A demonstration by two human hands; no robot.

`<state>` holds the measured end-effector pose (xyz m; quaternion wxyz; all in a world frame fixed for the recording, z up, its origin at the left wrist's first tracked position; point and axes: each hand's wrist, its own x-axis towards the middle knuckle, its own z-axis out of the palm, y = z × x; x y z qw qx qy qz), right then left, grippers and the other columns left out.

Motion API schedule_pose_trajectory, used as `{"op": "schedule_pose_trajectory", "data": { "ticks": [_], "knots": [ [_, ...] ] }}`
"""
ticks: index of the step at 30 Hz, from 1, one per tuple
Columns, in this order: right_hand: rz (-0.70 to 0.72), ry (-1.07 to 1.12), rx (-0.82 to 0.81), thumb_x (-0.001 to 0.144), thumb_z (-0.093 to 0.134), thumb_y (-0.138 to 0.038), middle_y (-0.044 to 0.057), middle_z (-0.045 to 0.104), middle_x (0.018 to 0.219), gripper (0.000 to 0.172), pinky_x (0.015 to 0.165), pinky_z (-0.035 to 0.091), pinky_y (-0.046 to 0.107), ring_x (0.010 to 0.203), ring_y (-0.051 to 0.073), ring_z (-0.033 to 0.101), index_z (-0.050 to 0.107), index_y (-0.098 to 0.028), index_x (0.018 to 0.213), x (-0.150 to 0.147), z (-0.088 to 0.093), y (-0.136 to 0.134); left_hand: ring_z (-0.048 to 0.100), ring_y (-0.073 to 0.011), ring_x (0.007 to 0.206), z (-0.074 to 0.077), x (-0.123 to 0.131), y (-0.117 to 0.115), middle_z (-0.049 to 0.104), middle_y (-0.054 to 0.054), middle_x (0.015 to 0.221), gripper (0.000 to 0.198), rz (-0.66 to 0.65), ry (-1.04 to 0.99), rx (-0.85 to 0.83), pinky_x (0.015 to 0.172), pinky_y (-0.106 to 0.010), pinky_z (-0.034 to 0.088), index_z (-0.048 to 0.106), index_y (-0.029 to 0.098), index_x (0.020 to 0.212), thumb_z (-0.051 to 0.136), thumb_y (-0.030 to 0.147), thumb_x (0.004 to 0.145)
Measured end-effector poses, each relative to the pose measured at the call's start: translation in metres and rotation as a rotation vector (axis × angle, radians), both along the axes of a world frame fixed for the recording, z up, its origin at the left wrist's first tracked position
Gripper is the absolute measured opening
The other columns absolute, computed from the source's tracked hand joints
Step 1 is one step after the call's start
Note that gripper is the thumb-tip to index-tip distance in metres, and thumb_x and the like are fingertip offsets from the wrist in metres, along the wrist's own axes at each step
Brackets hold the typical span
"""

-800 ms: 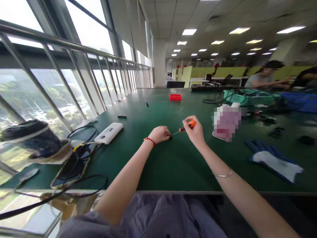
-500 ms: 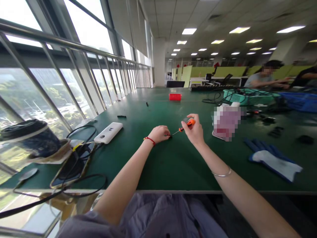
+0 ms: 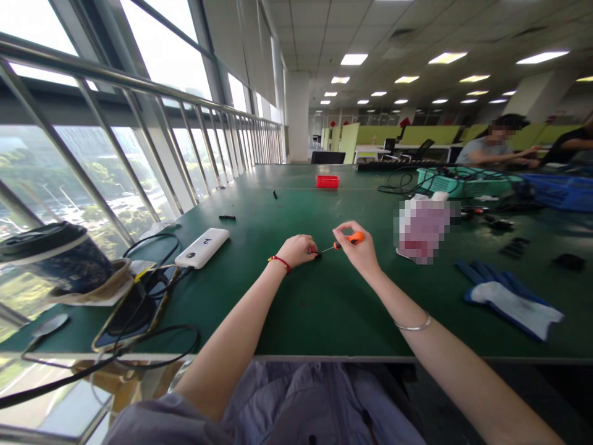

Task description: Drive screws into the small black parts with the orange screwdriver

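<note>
An orange-and-black screwdriver lies in my right hand, with thumb and fingers closed around its handle. Its thin metal shaft points left and slightly down, the tip reaching a small black part on the table. My left hand rests on the table, fingertips pinched on that black part. Most of the part is hidden by the fingers, so its kind does not show.
On the green table, a white power bank, a phone and a cup stand left. A red box sits further back. A glove and a green basket are right; a person sits beyond.
My right hand has shifted slightly downward, and its fingers have changed position around the screwdriver handle, which now lies a little lower. My left hand has stayed in place.
</note>
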<state>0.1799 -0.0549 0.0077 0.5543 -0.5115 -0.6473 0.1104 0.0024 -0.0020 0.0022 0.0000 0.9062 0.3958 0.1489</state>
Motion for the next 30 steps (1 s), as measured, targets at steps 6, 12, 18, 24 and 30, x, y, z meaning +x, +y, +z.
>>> {"op": "schedule_pose_trajectory", "data": {
  "ticks": [6,12,18,24,30],
  "knots": [
    [0.040,0.013,-0.007,0.066,0.058,-0.026,-0.007,0.050,0.058,0.027,0.055,0.039,0.024,0.051,0.012,0.048,0.055,-0.023,0.092,0.001,-0.002,0.001,0.061,-0.0149,0.078,-0.001,0.000,0.001,0.065,-0.003,0.088,0.018,0.010,-0.017,-0.020,0.067,-0.022,0.045,0.073,0.020,0.085,0.058,0.024,0.076],
    [0.085,0.044,0.018,0.076,0.050,-0.035,-0.001,0.060,0.065,0.017,0.061,0.042,0.026,0.062,0.015,0.057,0.058,-0.021,0.071,0.006,0.001,0.003,0.060,-0.0144,0.074,-0.006,-0.001,0.005,0.066,-0.002,0.085,0.016,0.044,-0.072,-0.035,0.066,-0.022,0.045,0.073,0.020,0.081,0.060,0.026,0.074],
    [0.042,-0.011,0.064,0.080,0.050,-0.036,0.001,0.066,0.073,0.021,0.067,0.044,0.027,0.071,0.017,0.061,0.062,-0.021,0.074,0.010,-0.002,0.006,0.060,-0.0140,0.074,-0.011,-0.005,0.010,0.067,-0.002,0.086,0.017,0.105,-0.167,-0.066,0.068,-0.023,0.046,0.072,0.019,0.079,0.060,0.029,0.075],
    [0.075,-0.331,-0.084,0.076,0.058,-0.030,0.001,0.067,0.091,0.012,0.070,0.045,0.029,0.082,0.019,0.061,0.065,-0.025,0.085,0.007,-0.031,0.023,0.060,-0.0146,0.075,0.001,-0.008,0.003,0.067,-0.001,0.083,0.017,0.156,-0.190,0.003,0.065,-0.024,0.045,0.072,0.021,0.077,0.059,0.032,0.075],
    [0.104,-0.368,-0.159,0.075,0.060,-0.032,0.001,0.066,0.094,0.016,0.069,0.045,0.030,0.084,0.019,0.060,0.064,-0.027,0.090,0.005,-0.044,0.034,0.061,-0.0147,0.076,0.007,-0.004,-0.003,0.067,-0.001,0.081,0.015,0.083,-0.152,0.007,0.065,-0.023,0.045,0.071,0.020,0.078,0.060,0.029,0.073]
  ]
}}
